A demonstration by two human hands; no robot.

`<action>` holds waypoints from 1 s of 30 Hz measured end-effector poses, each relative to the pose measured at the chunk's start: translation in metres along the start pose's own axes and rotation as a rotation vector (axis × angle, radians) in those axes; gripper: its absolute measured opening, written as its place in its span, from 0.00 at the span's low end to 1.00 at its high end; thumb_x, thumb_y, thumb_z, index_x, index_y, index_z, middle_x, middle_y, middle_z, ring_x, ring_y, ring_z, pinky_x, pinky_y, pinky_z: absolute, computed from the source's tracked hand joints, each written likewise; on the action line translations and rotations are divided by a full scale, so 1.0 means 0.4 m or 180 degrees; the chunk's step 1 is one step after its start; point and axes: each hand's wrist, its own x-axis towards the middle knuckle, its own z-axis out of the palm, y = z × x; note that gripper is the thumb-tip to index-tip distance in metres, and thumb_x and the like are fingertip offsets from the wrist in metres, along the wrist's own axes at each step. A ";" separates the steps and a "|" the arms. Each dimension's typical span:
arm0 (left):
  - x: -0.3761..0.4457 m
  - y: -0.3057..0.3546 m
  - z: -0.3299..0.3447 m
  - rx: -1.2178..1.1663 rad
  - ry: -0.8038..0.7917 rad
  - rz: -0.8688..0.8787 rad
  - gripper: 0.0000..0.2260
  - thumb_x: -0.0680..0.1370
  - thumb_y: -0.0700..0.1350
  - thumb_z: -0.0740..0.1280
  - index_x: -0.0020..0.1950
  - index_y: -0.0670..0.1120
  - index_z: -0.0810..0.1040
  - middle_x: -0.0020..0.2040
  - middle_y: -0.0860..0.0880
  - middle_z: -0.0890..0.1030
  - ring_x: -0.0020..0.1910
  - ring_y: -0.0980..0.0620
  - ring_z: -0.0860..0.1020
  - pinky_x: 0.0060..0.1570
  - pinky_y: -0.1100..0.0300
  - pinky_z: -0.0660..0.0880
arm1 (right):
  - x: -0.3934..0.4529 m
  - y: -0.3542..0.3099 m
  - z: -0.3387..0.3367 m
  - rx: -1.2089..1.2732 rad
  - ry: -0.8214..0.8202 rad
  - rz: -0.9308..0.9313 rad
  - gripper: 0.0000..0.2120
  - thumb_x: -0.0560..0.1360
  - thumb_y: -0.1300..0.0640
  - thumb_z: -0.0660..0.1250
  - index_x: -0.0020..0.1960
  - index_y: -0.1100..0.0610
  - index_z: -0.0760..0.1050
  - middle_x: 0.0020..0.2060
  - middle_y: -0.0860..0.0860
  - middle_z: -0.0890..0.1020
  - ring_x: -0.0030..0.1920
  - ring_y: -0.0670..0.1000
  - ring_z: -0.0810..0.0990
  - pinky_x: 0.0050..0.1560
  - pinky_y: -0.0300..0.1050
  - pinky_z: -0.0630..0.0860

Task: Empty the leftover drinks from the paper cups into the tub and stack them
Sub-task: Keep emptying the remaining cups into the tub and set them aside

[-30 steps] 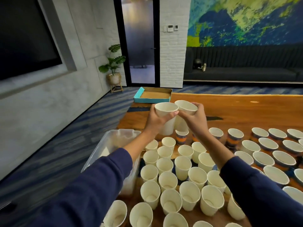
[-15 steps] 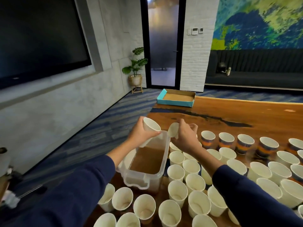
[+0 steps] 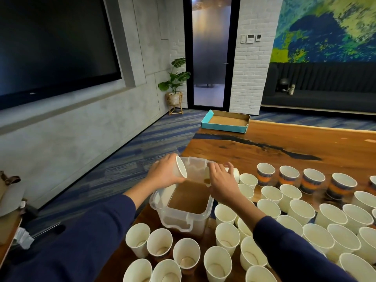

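A long wooden table [image 3: 284, 147] is filling the right of the frame, with a teal cardboard tray [image 3: 225, 122] sitting at its far end. At centre, a clear plastic tub [image 3: 183, 217] is holding brown liquid. Dozens of white paper cups [image 3: 223, 235] are crowding the lower right, too many to count. The left hand [image 3: 164, 174] is gripping one tipped cup [image 3: 180, 169] over the tub; the right hand [image 3: 221, 180] is curling round another cup [image 3: 236, 173], mostly hidden.

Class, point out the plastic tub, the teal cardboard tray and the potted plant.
plastic tub [image 3: 184, 221]: head view, near wall.
teal cardboard tray [image 3: 222, 127]: head view, front side.
potted plant [image 3: 175, 78]: head view, leaves.
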 end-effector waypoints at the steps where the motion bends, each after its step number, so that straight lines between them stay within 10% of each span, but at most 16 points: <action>1: -0.003 -0.002 0.000 0.0103 -0.0010 0.0049 0.33 0.70 0.57 0.74 0.69 0.50 0.62 0.65 0.51 0.71 0.62 0.50 0.72 0.57 0.54 0.72 | -0.003 0.000 0.001 -0.0059 -0.0025 -0.0041 0.28 0.77 0.54 0.66 0.73 0.55 0.58 0.72 0.52 0.66 0.72 0.53 0.63 0.75 0.56 0.45; 23: -0.006 -0.008 -0.005 0.1146 -0.0203 0.0675 0.34 0.71 0.56 0.72 0.72 0.47 0.61 0.69 0.48 0.69 0.67 0.48 0.69 0.66 0.53 0.63 | -0.001 -0.024 -0.013 -0.0530 0.0022 -0.0695 0.25 0.77 0.61 0.64 0.72 0.58 0.62 0.71 0.56 0.67 0.72 0.57 0.64 0.75 0.56 0.44; 30: -0.005 -0.011 -0.012 0.1487 -0.0163 0.0913 0.33 0.71 0.55 0.72 0.71 0.46 0.63 0.67 0.49 0.70 0.65 0.49 0.70 0.65 0.55 0.62 | 0.011 -0.028 0.027 -0.0908 -0.0027 -0.1165 0.31 0.53 0.56 0.84 0.54 0.57 0.79 0.50 0.55 0.82 0.52 0.56 0.81 0.62 0.60 0.71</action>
